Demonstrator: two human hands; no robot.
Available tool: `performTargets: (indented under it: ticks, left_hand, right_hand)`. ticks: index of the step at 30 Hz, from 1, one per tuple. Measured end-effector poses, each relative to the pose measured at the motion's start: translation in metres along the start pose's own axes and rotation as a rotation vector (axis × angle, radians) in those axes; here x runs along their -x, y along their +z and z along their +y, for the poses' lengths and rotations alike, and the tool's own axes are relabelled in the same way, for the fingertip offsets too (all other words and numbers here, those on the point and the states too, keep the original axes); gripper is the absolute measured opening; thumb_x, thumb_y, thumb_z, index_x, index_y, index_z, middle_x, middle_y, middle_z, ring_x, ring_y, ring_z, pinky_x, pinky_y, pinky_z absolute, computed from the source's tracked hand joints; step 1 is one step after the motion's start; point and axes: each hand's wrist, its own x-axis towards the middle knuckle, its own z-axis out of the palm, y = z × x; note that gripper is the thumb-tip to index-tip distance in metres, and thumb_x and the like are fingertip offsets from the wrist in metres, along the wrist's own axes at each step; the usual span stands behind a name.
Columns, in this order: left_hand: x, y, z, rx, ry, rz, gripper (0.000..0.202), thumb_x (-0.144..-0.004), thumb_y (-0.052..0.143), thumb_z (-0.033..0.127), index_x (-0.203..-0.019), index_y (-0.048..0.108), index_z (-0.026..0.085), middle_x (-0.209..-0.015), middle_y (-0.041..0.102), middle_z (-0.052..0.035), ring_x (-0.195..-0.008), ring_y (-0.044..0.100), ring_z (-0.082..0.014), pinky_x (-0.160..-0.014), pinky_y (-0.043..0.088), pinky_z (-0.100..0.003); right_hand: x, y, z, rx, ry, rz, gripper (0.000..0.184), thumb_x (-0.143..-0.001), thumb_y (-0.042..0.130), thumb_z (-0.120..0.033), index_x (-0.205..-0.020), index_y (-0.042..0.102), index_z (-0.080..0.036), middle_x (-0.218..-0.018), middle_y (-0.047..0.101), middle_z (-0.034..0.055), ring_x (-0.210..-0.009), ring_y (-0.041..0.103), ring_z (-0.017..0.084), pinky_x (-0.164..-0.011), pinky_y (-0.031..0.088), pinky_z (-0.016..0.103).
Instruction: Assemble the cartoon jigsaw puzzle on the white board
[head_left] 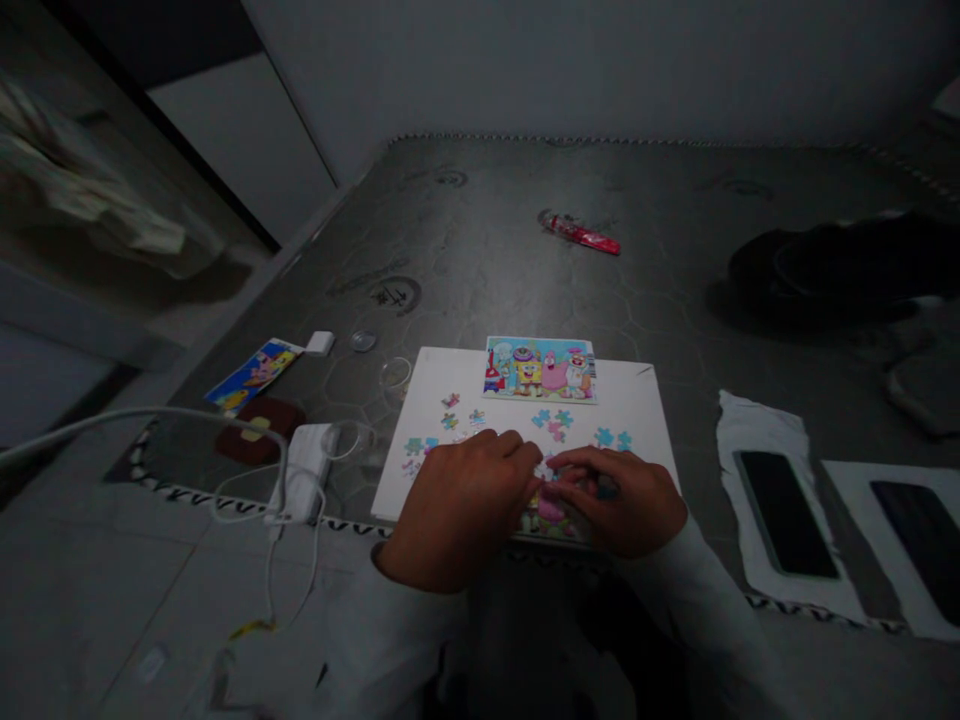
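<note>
Both my hands rest on a white sheet at its near edge, over a partly joined cartoon jigsaw. My left hand is curled, fingers bent down onto the puzzle pieces. My right hand lies beside it with fingers pressed together, fingertips meeting the left hand's over a small piece that I cannot make out. Loose blue and pink puzzle pieces lie scattered on the sheet beyond my fingers. A colourful reference picture sits at the sheet's far edge.
A white charger with cables lies left of the sheet, near a dark red pad and a cartoon card. A red wrapper lies farther back. Two dark phones rest on white cloths at right.
</note>
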Motion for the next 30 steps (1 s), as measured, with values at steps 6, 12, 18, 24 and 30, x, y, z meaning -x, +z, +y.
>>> performTargets:
  ticks: [6, 12, 18, 24, 30]
  left_hand:
    - [0.0, 0.002, -0.001, 0.004, 0.001, 0.035, 0.015, -0.097, 0.056, 0.031, -0.106, 0.065, 0.024, -0.099, 0.071, -0.0001, -0.091, 0.068, -0.0252, -0.059, 0.046, -0.035]
    - [0.0, 0.001, -0.002, 0.003, 0.009, 0.046, 0.013, -0.095, 0.059, 0.032, -0.104, 0.065, 0.023, -0.099, 0.07, 0.0001, -0.091, 0.067, -0.0249, -0.057, 0.043, -0.033]
    - [0.002, 0.004, -0.003, -0.001, 0.015, 0.104, 0.012, -0.092, 0.064, 0.031, -0.102, 0.065, 0.024, -0.097, 0.07, 0.0015, -0.089, 0.067, -0.0233, -0.054, 0.037, -0.031]
    - [0.001, 0.005, -0.004, -0.006, 0.038, 0.145, 0.01, -0.091, 0.065, 0.031, -0.098, 0.065, 0.023, -0.094, 0.07, 0.0015, -0.087, 0.066, -0.0238, -0.053, 0.036, -0.032]
    - [0.002, 0.001, -0.004, -0.036, 0.048, 0.115, 0.007, -0.092, 0.064, 0.027, -0.097, 0.064, 0.024, -0.092, 0.07, 0.0015, -0.083, 0.065, -0.024, -0.053, 0.034, -0.032]
  right_hand:
    - [0.003, 0.001, 0.004, 0.015, -0.083, 0.04, 0.014, -0.09, 0.066, -0.039, -0.092, 0.075, -0.027, -0.079, 0.075, -0.0046, -0.062, 0.068, 0.012, -0.059, 0.05, 0.027]
    - [0.005, 0.005, 0.005, 0.021, -0.075, 0.116, 0.022, -0.096, 0.058, -0.042, -0.095, 0.075, -0.027, -0.076, 0.074, -0.0033, -0.061, 0.067, 0.012, -0.058, 0.046, 0.027]
    - [0.0, -0.003, 0.004, 0.053, -0.213, 0.116, 0.025, -0.096, 0.059, -0.042, -0.094, 0.075, -0.023, -0.079, 0.075, -0.0035, -0.062, 0.067, 0.01, -0.059, 0.047, 0.026]
    - [0.0, -0.004, 0.005, 0.031, -0.282, 0.158, 0.02, -0.093, 0.065, -0.038, -0.094, 0.074, -0.021, -0.079, 0.074, -0.0051, -0.062, 0.065, 0.01, -0.06, 0.044, 0.029]
    - [-0.001, -0.005, 0.005, 0.036, -0.293, 0.154, 0.022, -0.095, 0.062, -0.041, -0.093, 0.073, -0.022, -0.076, 0.073, -0.0061, -0.064, 0.065, 0.01, -0.061, 0.04, 0.029]
